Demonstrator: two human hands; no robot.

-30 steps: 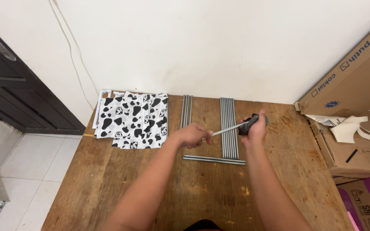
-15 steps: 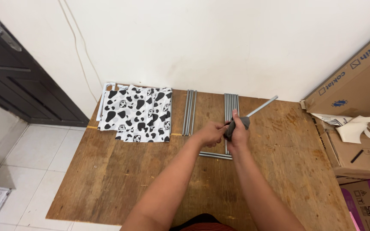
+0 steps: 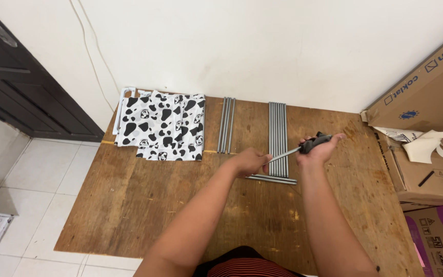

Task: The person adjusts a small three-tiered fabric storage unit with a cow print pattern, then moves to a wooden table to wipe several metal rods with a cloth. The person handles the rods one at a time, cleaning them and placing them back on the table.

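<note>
My left hand [image 3: 250, 161] is closed around one end of a thin grey metal rod [image 3: 284, 154]. My right hand [image 3: 320, 146] grips a black plastic connector [image 3: 314, 141] fitted on the rod's other end. Both hands hover just above a wooden board [image 3: 144, 205]. Under them lies a set of several grey rods [image 3: 277, 128] side by side, and two more rods [image 3: 273, 179] lie crosswise below my left hand.
Three grey rods [image 3: 226, 124] lie further left. A folded black-and-white cow-print cloth [image 3: 162, 125] with white tubes beneath sits at the board's far left. Cardboard boxes [image 3: 426, 97] stand at the right. A dark door [image 3: 16, 87] and white floor tiles [image 3: 21, 205] are at left.
The rod stood angled up to the right with both hands close together half a second ago. Now my hands have spread apart along it, right hand on the connector, left on the free end.
</note>
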